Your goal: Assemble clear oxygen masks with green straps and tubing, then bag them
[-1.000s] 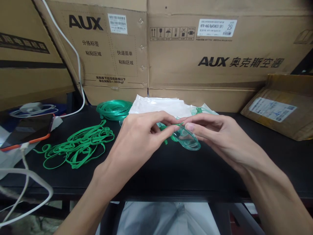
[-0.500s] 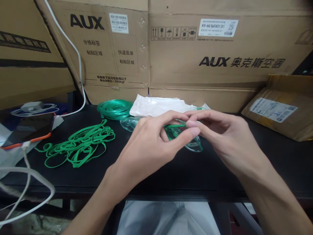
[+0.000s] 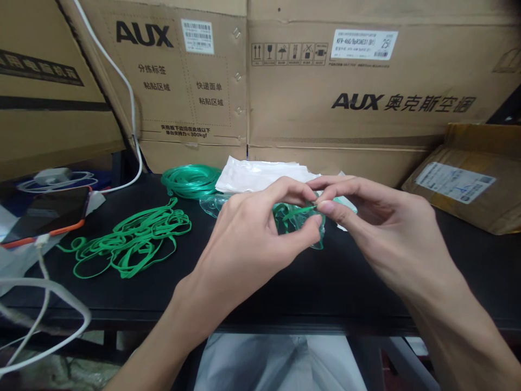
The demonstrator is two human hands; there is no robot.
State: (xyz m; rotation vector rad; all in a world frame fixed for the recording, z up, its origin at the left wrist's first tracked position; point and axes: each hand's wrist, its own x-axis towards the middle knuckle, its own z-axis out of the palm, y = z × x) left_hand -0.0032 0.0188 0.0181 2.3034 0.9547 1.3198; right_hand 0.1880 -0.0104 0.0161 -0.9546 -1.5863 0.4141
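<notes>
My left hand (image 3: 252, 233) curls around a clear, green-tinted plastic mask (image 3: 318, 240), its thumb and index finger parted over the near side; its other fingers are hidden behind. A thin green elastic strap (image 3: 299, 212) runs across the mask. My right hand (image 3: 382, 225) pinches the strap's end between thumb and index finger, close to the left fingertips. Left of my hands lies a loose tangle of green elastic strap (image 3: 136, 236). Another clear plastic piece (image 3: 211, 205) shows partly behind the left hand.
A coil of green tubing (image 3: 191, 182) and white packets (image 3: 260, 175) lie behind my hands on the black table (image 3: 293, 301). A phone (image 3: 52, 214) with cables is at left. Large cardboard boxes (image 3: 301, 114) line the back; a smaller taped box (image 3: 468, 179) stands at right.
The mask has turned a little within my left hand, showing more of the strap. My right hand has risen slightly to the right, and the fingertips of the two hands have parted a little.
</notes>
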